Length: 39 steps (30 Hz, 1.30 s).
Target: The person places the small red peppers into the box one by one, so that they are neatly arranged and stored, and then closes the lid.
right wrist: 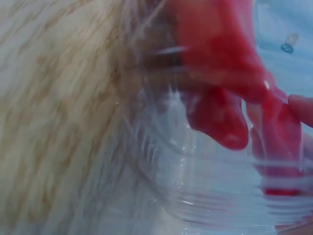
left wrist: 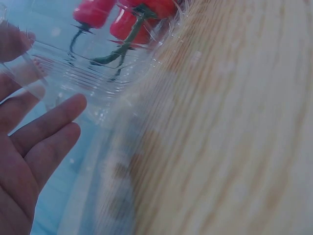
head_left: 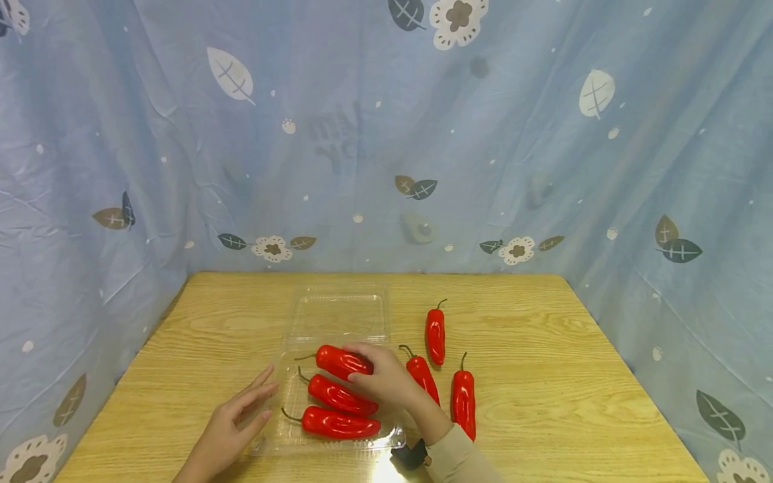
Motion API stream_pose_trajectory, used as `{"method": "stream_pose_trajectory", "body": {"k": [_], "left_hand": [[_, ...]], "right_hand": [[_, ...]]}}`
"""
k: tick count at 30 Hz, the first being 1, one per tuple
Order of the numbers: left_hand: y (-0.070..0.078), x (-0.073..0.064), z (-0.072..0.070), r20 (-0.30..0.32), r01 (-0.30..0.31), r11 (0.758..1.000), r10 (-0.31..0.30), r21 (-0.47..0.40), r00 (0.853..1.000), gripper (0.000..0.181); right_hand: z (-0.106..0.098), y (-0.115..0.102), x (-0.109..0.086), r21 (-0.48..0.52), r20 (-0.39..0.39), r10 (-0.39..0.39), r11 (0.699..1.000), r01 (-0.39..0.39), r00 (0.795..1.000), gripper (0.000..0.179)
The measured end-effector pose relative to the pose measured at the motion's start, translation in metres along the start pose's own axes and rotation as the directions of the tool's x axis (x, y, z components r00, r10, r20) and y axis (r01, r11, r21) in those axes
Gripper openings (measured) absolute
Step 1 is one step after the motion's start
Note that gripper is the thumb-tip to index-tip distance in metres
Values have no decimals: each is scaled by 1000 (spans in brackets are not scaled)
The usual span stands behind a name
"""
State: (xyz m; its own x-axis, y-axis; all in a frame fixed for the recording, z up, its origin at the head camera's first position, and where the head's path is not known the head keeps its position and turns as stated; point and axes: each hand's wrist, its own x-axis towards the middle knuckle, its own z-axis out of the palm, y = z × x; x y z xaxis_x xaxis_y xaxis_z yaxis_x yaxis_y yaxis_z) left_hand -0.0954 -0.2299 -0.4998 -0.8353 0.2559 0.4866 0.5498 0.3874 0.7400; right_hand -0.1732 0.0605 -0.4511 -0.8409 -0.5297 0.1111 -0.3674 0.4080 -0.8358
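Blue cloth [head_left: 507, 154] with leaves and flowers hangs behind a yellow-brown wooden table [head_left: 531, 335]. On it sits a clear plastic box [head_left: 290, 433], lid back at 12 o'clock. At its 9 o'clock side is the left hand [head_left: 232, 419], grip loose, holding nothing. At 2 o'clock, the right hand's [head_left: 386, 376] grip holds a long, shiny red pepper [head_left: 338, 361] at the box's 12 o'clock side. It looks light, firm and slippery, so its fat middle seems best to hold. Two more red peppers [head_left: 341, 396] lie toward 6 o'clock.
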Motion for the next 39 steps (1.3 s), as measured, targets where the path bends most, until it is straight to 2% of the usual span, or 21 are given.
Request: {"method": "stream_pose_trajectory", "body": {"k": [13,39], "left_hand": [[0,0,0,-1,8,1000,-8,4,1000,36],[-1,-1,0,17,-7,1000,8,-19,1000,37]], "right_hand": [[2,0,1,-51,32,48,998,-46,998,47],[5,-3,7,-256,83,76,965,-52,994,44]]}}
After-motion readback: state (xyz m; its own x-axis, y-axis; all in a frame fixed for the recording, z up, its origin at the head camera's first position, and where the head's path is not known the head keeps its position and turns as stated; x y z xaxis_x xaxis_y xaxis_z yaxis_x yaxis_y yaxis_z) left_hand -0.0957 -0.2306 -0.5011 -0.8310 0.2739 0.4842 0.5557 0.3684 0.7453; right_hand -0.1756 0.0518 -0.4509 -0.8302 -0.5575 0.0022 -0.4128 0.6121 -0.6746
